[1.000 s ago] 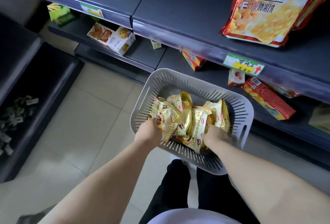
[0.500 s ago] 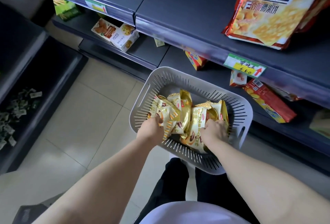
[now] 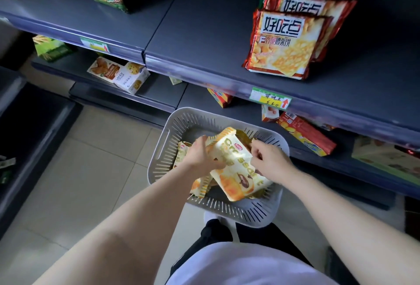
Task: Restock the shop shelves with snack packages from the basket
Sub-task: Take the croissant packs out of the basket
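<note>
Here, a yellow packet [image 3: 236, 166] marked "Croissant" is gripped along its left edge by the curled fingers of the left hand [image 3: 200, 157] and pinched at its right edge by the right hand [image 3: 270, 162]. It is held tilted over the grey basket [image 3: 227, 213], long axis pointed toward the shelf [image 3: 204, 46], where red bags [image 3: 286, 43] bearing Chinese lettering are stacked.
</note>
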### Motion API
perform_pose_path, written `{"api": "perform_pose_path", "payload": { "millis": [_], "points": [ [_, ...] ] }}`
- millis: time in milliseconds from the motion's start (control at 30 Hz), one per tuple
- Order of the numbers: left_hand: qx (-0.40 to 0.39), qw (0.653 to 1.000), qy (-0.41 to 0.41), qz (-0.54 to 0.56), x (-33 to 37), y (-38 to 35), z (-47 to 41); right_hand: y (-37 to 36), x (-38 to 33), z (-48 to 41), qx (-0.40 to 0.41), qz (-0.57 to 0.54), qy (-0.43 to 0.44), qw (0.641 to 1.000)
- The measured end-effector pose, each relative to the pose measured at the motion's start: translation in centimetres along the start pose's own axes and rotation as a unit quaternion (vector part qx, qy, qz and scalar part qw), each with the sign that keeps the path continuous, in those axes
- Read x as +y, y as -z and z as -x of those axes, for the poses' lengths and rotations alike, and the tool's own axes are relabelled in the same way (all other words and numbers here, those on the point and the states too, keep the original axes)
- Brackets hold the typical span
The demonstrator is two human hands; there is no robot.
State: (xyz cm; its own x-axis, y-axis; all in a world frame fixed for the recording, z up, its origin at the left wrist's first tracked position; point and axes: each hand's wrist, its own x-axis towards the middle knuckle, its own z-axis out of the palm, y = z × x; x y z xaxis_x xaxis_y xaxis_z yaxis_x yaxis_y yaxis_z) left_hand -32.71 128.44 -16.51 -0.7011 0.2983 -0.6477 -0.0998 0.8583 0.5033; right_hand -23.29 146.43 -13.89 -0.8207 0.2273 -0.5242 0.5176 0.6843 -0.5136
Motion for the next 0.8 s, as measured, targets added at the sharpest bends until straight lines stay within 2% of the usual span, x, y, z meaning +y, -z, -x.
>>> {"api": "perform_pose_path", "payload": {
  "millis": [100, 167, 267, 367, 433, 467, 533, 567, 600, 667, 733, 800],
  "points": [
    [-0.057, 0.997, 0.008, 0.051, 0.0, 0.6, -0.5, 0.6, -0.6, -0.2, -0.040, -0.027, 0.042, 0.998],
    [-0.106, 0.985, 0.038, 0.128, -0.3, 1.3, -0.6, 0.7, -1.0, -0.3, -0.037, -0.054, 0.058, 0.996],
    [-0.163, 0.953, 0.055, 0.250, -0.5, 1.9, 0.1, 0.5, -1.1, -0.6, -0.012, -0.077, 0.059, 0.995],
    [-0.168, 0.925, 0.067, 0.334, -1.2, 1.6, 0.6, 0.1, -1.1, -0.4, 0.056, -0.073, 0.040, 0.995],
    [-0.155, 0.912, 0.085, 0.369, -1.8, 1.3, 0.6, -0.4, -0.7, -0.4, 0.102, -0.096, -0.004, 0.990],
    [-0.151, 0.908, 0.091, 0.380, -2.1, 1.2, 0.7, -0.7, -0.4, -0.3, 0.095, -0.141, -0.054, 0.984],
    [-0.150, 0.900, 0.096, 0.398, -2.6, 1.1, 0.7, -1.3, 0.3, -0.2, 0.035, -0.298, -0.160, 0.940],
    [-0.149, 0.897, 0.097, 0.405, -2.8, 1.1, 0.7, -1.9, 0.9, -0.3, -0.001, -0.363, -0.185, 0.913],
    [-0.148, 0.897, 0.099, 0.405, -2.8, 1.0, 0.7, -2.4, 1.5, -0.1, -0.037, -0.395, -0.203, 0.895],
    [-0.147, 0.902, 0.108, 0.391, -2.8, 0.6, 0.5, -3.4, 2.6, -0.2, -0.062, -0.403, -0.206, 0.889],
    [-0.113, 0.925, 0.112, 0.345, -2.5, -0.1, 0.0, -3.6, 2.5, 0.2, -0.023, -0.381, -0.224, 0.897],
    [-0.036, 0.969, 0.107, 0.218, -2.6, -0.8, -1.0, -3.3, 2.5, 0.5, 0.032, -0.348, -0.236, 0.907]
  ]
}}
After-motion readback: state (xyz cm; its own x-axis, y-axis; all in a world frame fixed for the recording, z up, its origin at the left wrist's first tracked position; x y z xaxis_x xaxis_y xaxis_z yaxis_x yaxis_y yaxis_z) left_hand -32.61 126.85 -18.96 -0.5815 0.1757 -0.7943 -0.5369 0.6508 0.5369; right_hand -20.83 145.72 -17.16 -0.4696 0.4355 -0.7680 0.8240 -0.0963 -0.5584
